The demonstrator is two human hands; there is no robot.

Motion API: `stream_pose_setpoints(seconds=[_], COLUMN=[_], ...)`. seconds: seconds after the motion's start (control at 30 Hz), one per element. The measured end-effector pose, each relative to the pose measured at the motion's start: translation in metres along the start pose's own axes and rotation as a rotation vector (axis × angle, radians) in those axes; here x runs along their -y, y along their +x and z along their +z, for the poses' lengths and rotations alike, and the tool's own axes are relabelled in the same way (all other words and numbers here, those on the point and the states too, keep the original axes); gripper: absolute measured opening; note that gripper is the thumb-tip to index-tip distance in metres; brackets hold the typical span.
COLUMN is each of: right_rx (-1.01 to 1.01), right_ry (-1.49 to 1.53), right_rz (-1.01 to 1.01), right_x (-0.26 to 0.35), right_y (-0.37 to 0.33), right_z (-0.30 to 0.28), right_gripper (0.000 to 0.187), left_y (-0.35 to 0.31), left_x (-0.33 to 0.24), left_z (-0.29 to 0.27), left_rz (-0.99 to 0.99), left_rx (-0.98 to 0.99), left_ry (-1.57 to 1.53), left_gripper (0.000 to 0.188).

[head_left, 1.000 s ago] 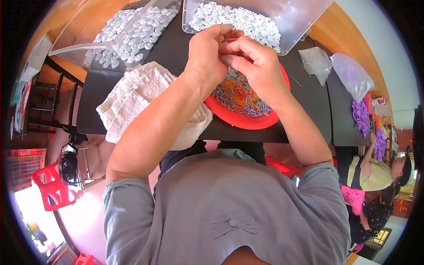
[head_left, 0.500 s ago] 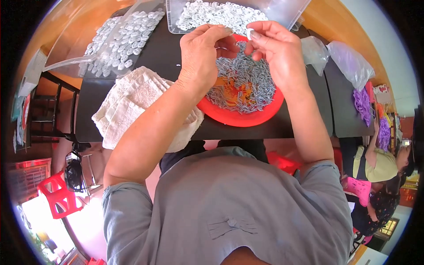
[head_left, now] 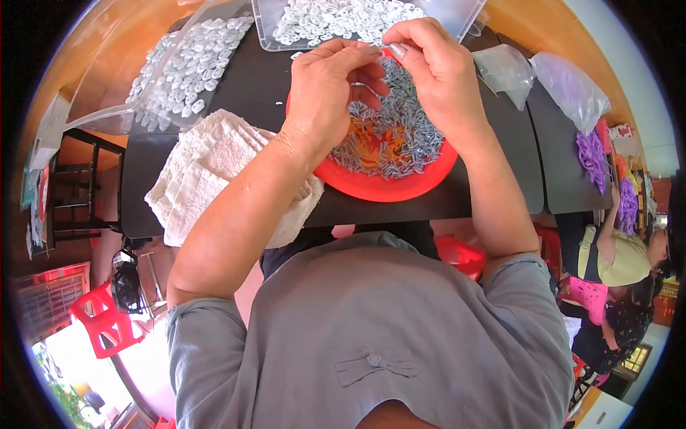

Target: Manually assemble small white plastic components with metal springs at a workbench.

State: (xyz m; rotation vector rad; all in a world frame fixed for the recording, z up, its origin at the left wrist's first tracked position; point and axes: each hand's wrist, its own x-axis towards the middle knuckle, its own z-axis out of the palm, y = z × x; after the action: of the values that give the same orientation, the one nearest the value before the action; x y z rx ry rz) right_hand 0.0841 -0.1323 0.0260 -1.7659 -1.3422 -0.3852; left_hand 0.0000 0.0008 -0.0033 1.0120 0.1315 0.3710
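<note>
While grey rods [head_left: 418, 139] litter a round basin [head_left: 386, 191], left hand [head_left: 321, 89] and right hand [head_left: 443, 79] curl, grip unclear.

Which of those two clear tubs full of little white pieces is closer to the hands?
The tub straight ahead, just beyond the left hand and right hand; the left-side tub sits farther off, past the towel.

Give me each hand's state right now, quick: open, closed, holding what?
Left hand: closed in a pinch; whether it holds anything cannot be told.
Right hand: also pinched closed, beside the left; anything held is hidden or too small.
</note>
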Motion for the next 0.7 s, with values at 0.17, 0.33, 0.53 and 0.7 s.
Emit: stream_pose_setpoints(seconds=[0.17, 0.33, 0.53, 0.7], right_rx=[0.015, 0.070, 0.202, 0.102], right_ry=[-0.030, -0.141, -0.005, 0.113], right_rz=[0.023, -0.097, 0.138, 0.175], right_x=[0.007, 0.003, 0.000, -0.006], right_y=[0.001, 0.004, 0.003, -0.002], right_z=[-0.001, -0.009, -0.003, 0.007], right_gripper=[0.013, 0.018, 0.009, 0.009], left_y=[-0.001, 0.000, -0.003, -0.004], left_x=[-0.001, -0.001, 0.001, 0.003], left_z=[0.001, -0.002, -0.002, -0.003], left_rz=[-0.008, -0.034, -0.047, -0.068], left_rx=[0.018, 0.053, 0.024, 0.002], left_ry=[0.020, 0.028, 0.012, -0.032], left_gripper=[0.017, 0.017, 0.017, 0.017])
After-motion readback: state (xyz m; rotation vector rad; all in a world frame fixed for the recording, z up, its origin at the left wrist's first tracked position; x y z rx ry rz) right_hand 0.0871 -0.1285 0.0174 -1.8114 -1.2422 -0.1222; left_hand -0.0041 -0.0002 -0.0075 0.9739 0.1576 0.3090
